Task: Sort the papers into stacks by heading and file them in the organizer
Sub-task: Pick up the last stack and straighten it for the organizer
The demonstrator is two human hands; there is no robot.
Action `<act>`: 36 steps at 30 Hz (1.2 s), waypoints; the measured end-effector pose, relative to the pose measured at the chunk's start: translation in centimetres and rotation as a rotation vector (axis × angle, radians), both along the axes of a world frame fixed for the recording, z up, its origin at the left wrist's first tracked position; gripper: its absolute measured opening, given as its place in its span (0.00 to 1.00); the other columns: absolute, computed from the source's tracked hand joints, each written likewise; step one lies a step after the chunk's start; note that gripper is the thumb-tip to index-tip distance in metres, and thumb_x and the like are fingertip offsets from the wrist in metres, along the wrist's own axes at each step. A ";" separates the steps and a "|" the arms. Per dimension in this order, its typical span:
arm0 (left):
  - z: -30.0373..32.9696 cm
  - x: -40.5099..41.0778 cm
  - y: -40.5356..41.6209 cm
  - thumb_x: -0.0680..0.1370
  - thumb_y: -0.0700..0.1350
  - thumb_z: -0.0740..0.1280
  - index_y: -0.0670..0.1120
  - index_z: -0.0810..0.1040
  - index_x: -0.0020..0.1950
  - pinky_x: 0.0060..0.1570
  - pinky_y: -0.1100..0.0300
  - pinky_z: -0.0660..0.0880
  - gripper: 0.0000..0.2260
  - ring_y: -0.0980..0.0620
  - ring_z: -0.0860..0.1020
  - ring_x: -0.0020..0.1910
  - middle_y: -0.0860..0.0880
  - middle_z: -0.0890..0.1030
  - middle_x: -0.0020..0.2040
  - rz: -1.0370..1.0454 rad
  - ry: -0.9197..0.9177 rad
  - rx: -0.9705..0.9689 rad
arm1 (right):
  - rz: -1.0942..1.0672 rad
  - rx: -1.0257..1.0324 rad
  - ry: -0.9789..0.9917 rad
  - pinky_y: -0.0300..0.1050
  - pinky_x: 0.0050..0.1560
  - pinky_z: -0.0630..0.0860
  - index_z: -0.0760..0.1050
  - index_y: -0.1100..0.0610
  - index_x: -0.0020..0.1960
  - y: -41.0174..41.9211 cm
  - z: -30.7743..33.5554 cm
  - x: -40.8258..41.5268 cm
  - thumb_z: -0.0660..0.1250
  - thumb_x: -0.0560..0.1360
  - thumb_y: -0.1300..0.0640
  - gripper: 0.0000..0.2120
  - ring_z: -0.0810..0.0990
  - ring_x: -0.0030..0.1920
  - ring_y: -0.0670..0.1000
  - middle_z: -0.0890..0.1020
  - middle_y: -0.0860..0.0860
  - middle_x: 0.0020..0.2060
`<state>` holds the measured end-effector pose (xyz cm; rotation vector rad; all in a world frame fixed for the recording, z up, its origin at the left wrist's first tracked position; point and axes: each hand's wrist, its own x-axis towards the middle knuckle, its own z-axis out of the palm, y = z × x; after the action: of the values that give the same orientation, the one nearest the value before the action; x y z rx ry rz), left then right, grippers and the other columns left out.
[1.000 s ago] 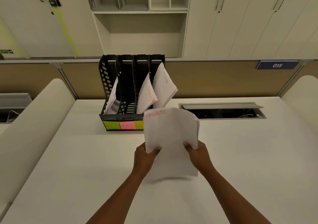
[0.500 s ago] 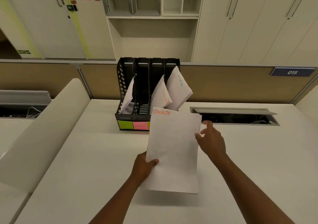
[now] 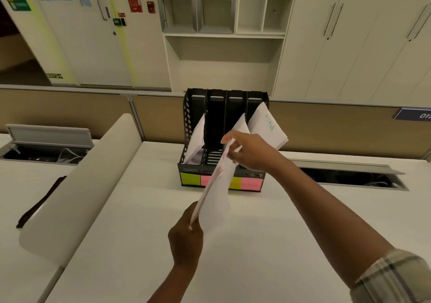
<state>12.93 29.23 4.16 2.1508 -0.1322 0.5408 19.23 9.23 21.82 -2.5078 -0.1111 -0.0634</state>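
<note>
From the head camera, a thin stack of papers [image 3: 215, 187] is held edge-on above the white tabletop [image 3: 268, 244], tilted so its top leans away toward the black organizer [image 3: 190, 116]. The left hand [image 3: 185, 239] has the stack's bottom corner pinched in its grip, thumb against fingers. The right hand [image 3: 248, 151] holds the top edge, its grip curled round the upper corner with the fingertips [image 3: 225, 139] on the paper's far side, right in front of the organizer's middle slots. Faint red writing shows near the top of the stack but is too blurred to read.

The organizer stands upright at the back of the tabletop, against the tan partition [image 3: 338, 128]. It has four slots. The leftmost holds leaning white sheets [image 3: 198, 137]; the second from the left shows only its slatted floor. The third holds a sheet [image 3: 242, 123] partly hidden behind the right hand, and the rightmost holds sheets with green writing [image 3: 268, 125] that lean out to the right. Along the front of its base are sticky labels: a green one [image 3: 190, 178], a pink one mostly covered by the stack, a yellow one [image 3: 235, 182] and another pink one [image 3: 250, 183].

A plaid sleeve [image 3: 394, 279] covers the right upper arm. An open cable hatch [image 3: 349, 178] lies in the tabletop to the right, and white cabinets [image 3: 361, 34] stand behind
</note>
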 end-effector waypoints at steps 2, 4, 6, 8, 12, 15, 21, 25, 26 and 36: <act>0.7 1.0 0.3 0.70 0.33 0.73 0.39 0.81 0.58 0.40 0.52 0.83 0.17 0.45 0.84 0.41 0.44 0.85 0.49 0.001 -0.080 0.050 | 0.040 -0.021 -0.086 0.33 0.41 0.73 0.76 0.49 0.57 1.2 1.8 1.3 0.66 0.76 0.59 0.11 0.80 0.43 0.44 0.81 0.47 0.51; 1.8 2.1 0.2 0.71 0.35 0.72 0.39 0.79 0.61 0.41 0.53 0.83 0.18 0.45 0.85 0.42 0.43 0.85 0.49 -0.007 -0.112 0.086 | 0.059 -0.057 -0.178 0.35 0.44 0.74 0.78 0.51 0.54 1.5 3.8 2.8 0.65 0.76 0.61 0.09 0.78 0.43 0.44 0.81 0.47 0.49; 2.9 3.6 -0.4 0.72 0.37 0.72 0.41 0.77 0.63 0.39 0.54 0.82 0.20 0.44 0.84 0.39 0.42 0.85 0.46 -0.020 -0.079 0.122 | 0.046 -0.038 -0.258 0.35 0.43 0.74 0.79 0.51 0.52 1.5 5.4 4.4 0.66 0.76 0.61 0.08 0.79 0.45 0.45 0.82 0.49 0.50; 3.9 5.4 -1.2 0.73 0.38 0.70 0.43 0.74 0.66 0.41 0.53 0.81 0.21 0.43 0.84 0.40 0.42 0.85 0.46 -0.026 -0.010 0.124 | 0.032 0.018 -0.304 0.33 0.43 0.74 0.80 0.51 0.50 1.1 6.3 5.9 0.67 0.75 0.61 0.08 0.79 0.48 0.46 0.82 0.50 0.52; 5.7 9.4 -3.4 0.76 0.38 0.68 0.42 0.71 0.69 0.48 0.48 0.80 0.22 0.40 0.83 0.47 0.40 0.83 0.51 0.004 0.023 0.174 | 0.006 0.100 -0.346 0.29 0.43 0.73 0.78 0.54 0.55 0.5 6.7 8.0 0.67 0.75 0.62 0.09 0.76 0.51 0.43 0.80 0.48 0.53; 6.5 12.1 -4.9 0.77 0.36 0.64 0.42 0.70 0.70 0.49 0.47 0.80 0.20 0.38 0.82 0.50 0.38 0.82 0.53 0.021 0.055 0.287 | -0.008 0.100 -0.354 0.30 0.45 0.72 0.77 0.54 0.59 -0.4 6.4 9.7 0.67 0.75 0.62 0.12 0.74 0.52 0.42 0.80 0.49 0.56; 6.0 16.2 -7.6 0.78 0.35 0.60 0.43 0.70 0.69 0.44 0.56 0.80 0.19 0.45 0.83 0.46 0.41 0.83 0.48 -0.001 0.127 0.399 | -0.046 -0.002 -0.305 0.33 0.44 0.69 0.78 0.52 0.58 -3.3 5.7 14.7 0.64 0.77 0.62 0.12 0.78 0.57 0.50 0.80 0.52 0.59; 5.6 18.3 -9.0 0.77 0.35 0.62 0.43 0.68 0.65 0.39 0.53 0.80 0.17 0.43 0.82 0.42 0.41 0.82 0.44 0.034 0.141 0.208 | -0.056 -0.095 -0.256 0.46 0.51 0.74 0.76 0.50 0.61 -4.5 4.1 17.2 0.64 0.76 0.62 0.16 0.77 0.59 0.54 0.79 0.52 0.60; 5.5 18.7 -9.2 0.77 0.36 0.63 0.44 0.69 0.63 0.39 0.52 0.80 0.14 0.43 0.82 0.43 0.41 0.82 0.45 0.038 0.137 0.183 | -0.061 -0.142 -0.248 0.48 0.55 0.70 0.75 0.49 0.62 -4.6 3.6 17.8 0.64 0.76 0.61 0.16 0.76 0.60 0.54 0.79 0.50 0.60; 2.4 21.6 -8.8 0.75 0.32 0.62 0.46 0.75 0.66 0.46 0.49 0.78 0.21 0.44 0.80 0.46 0.46 0.83 0.51 0.105 0.112 0.324 | -0.055 -0.331 -0.248 0.49 0.53 0.54 0.70 0.44 0.67 -4.6 -0.7 21.4 0.61 0.78 0.55 0.18 0.67 0.64 0.53 0.77 0.51 0.59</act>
<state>34.57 20.44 6.52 2.5095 -0.0475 0.4828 40.59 4.62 21.10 -2.8228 -0.1658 -0.4091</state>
